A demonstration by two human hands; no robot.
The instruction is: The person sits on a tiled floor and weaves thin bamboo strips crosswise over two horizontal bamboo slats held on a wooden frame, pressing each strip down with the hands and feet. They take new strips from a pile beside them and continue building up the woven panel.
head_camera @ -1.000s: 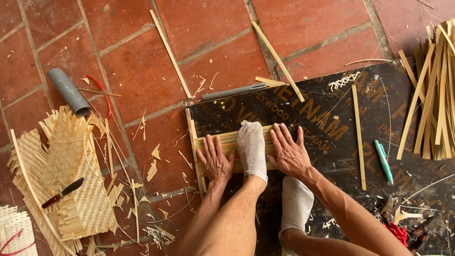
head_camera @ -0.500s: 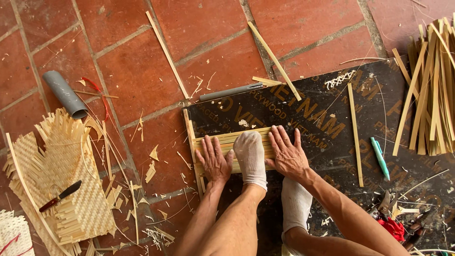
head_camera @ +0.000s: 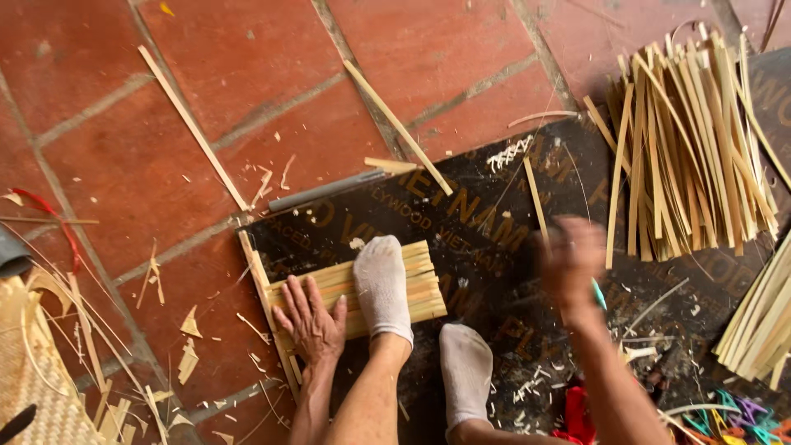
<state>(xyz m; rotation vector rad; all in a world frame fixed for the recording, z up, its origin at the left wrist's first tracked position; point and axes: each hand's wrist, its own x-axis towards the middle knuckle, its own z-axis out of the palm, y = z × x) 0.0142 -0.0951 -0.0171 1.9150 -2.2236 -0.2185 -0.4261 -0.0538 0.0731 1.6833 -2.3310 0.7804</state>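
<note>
Down on a red tile floor (head_camera: 247, 66), with a big dark board (head_camera: 494, 239) on top of it. To the right, across the board's far edge, a fat pile of bamboo strips (head_camera: 692, 148). At the far left, a bit of a woven mat (head_camera: 41, 395).

In the middle of the board, a small row of flat slats (head_camera: 420, 288), side by side, touching. Across the left end of the row, one long thin slat (head_camera: 264, 305). Pressed down on the row, a foot in a white sock (head_camera: 383, 284). Just beside it on the board, the other socked foot (head_camera: 465, 371).

Left hand (head_camera: 313, 321) flat on the left end of the row, fingers spread wide, gripping nothing, only pushing down. Right hand (head_camera: 568, 259) up over the board, between the row and the pile, all blurry. Cannot tell if open or closed, or if anything is in it. Close by that hand, a loose strip (head_camera: 535, 198) on the board and a small blue-green thing (head_camera: 599, 295), half hidden.

Most likely the step now: keeping the row flat and tight with hand and foot while reaching for one more piece. Needed for the next move, at a guess: a firm pinch on one thin strip only, no nudging of the others, and no letting up with the left hand or foot, or the slats could slide apart.
</note>
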